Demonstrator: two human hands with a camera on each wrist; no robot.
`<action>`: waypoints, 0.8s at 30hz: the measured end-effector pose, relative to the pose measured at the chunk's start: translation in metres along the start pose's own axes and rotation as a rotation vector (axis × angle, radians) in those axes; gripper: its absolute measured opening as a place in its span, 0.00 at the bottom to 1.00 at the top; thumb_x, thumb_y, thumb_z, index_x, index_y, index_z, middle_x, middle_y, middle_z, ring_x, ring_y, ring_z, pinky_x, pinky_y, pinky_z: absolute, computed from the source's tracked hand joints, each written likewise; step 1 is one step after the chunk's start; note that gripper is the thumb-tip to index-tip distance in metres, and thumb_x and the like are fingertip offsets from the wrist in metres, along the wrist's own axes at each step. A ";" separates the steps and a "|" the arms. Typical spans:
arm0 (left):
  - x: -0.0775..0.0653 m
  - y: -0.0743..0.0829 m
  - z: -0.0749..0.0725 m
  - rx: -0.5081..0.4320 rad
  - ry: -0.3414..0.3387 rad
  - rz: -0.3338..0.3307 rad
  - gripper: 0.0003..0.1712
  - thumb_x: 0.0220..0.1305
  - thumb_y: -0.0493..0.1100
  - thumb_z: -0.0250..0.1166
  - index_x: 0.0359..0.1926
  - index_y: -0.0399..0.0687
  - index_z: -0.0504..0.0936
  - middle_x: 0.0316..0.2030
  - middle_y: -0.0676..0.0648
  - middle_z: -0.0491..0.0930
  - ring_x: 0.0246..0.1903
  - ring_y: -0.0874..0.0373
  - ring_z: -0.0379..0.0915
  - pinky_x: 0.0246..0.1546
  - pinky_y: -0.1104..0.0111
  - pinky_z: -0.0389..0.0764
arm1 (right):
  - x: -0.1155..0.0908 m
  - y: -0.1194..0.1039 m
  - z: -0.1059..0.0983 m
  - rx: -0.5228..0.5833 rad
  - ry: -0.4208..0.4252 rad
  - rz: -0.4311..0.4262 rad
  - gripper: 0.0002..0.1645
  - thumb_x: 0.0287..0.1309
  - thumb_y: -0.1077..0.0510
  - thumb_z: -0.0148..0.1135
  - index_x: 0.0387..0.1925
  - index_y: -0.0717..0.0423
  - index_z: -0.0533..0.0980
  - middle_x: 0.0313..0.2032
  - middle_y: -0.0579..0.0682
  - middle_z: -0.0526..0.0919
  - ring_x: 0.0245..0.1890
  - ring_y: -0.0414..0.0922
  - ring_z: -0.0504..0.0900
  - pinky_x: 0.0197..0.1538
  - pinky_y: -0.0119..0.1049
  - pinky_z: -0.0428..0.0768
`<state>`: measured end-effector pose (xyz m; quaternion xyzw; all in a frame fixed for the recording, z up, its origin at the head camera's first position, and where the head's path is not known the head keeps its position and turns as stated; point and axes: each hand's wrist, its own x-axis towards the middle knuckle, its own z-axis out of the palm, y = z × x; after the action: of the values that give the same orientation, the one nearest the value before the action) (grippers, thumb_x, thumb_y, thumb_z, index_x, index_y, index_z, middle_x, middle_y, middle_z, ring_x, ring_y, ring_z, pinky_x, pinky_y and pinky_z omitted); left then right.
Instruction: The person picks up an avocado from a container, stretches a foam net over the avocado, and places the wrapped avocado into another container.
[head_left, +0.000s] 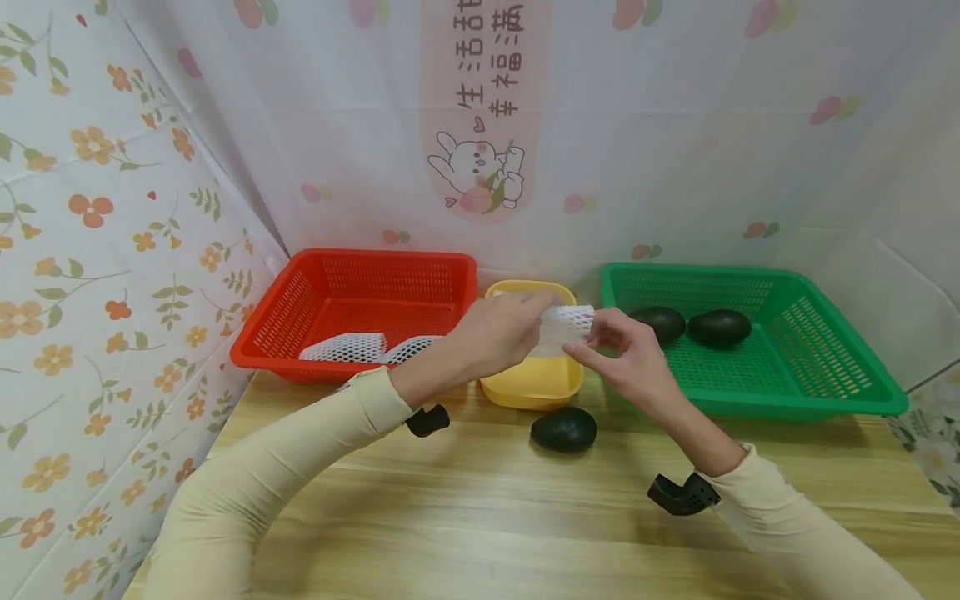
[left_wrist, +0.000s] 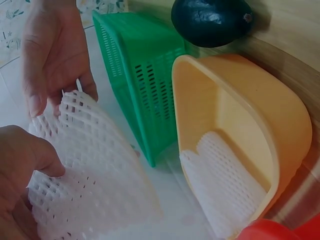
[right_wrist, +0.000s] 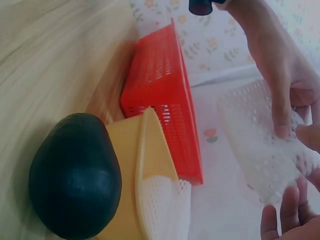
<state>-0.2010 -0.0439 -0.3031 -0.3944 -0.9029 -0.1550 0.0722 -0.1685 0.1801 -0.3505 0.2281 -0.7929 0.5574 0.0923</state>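
A white foam net sleeve (head_left: 564,323) is held up over the yellow basket (head_left: 532,379), between both hands. My left hand (head_left: 504,332) grips its left part, with the thumb pressed on the mesh in the left wrist view. At the other end my right hand (head_left: 633,354) pinches the sleeve's edge between thumb and fingers. A dark avocado (head_left: 564,430) lies on the table just in front of the yellow basket. Inside that basket, more white foam nets (left_wrist: 225,185) show in the left wrist view.
To the left stands a red basket (head_left: 390,315) with two white foam-net pieces (head_left: 345,347) along its near side. On the right, a green basket (head_left: 765,379) holds two dark avocados (head_left: 718,327). Patterned cloth (head_left: 360,167) hangs behind the wooden table (head_left: 465,517).
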 end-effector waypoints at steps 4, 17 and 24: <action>0.001 -0.001 0.001 0.009 0.020 0.029 0.24 0.69 0.38 0.61 0.64 0.52 0.71 0.42 0.51 0.80 0.30 0.57 0.71 0.27 0.73 0.75 | 0.002 0.000 0.003 0.019 -0.007 -0.031 0.04 0.61 0.69 0.69 0.37 0.65 0.80 0.42 0.56 0.77 0.42 0.47 0.79 0.46 0.30 0.81; -0.019 -0.019 0.008 0.003 0.253 -0.076 0.40 0.65 0.54 0.69 0.69 0.40 0.63 0.61 0.41 0.68 0.56 0.48 0.64 0.54 0.59 0.72 | 0.002 -0.006 -0.001 0.199 0.131 -0.098 0.06 0.67 0.73 0.58 0.41 0.75 0.69 0.46 0.59 0.78 0.40 0.46 0.80 0.42 0.28 0.80; -0.030 -0.024 0.012 -0.104 0.377 -0.036 0.28 0.64 0.46 0.71 0.58 0.37 0.70 0.52 0.42 0.74 0.49 0.49 0.67 0.51 0.62 0.70 | 0.004 -0.006 -0.002 0.257 0.125 -0.064 0.08 0.69 0.72 0.56 0.46 0.76 0.70 0.48 0.58 0.78 0.43 0.47 0.81 0.47 0.29 0.81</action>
<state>-0.1985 -0.0758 -0.3274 -0.3453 -0.8710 -0.2740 0.2169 -0.1695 0.1793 -0.3431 0.2279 -0.7000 0.6644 0.1291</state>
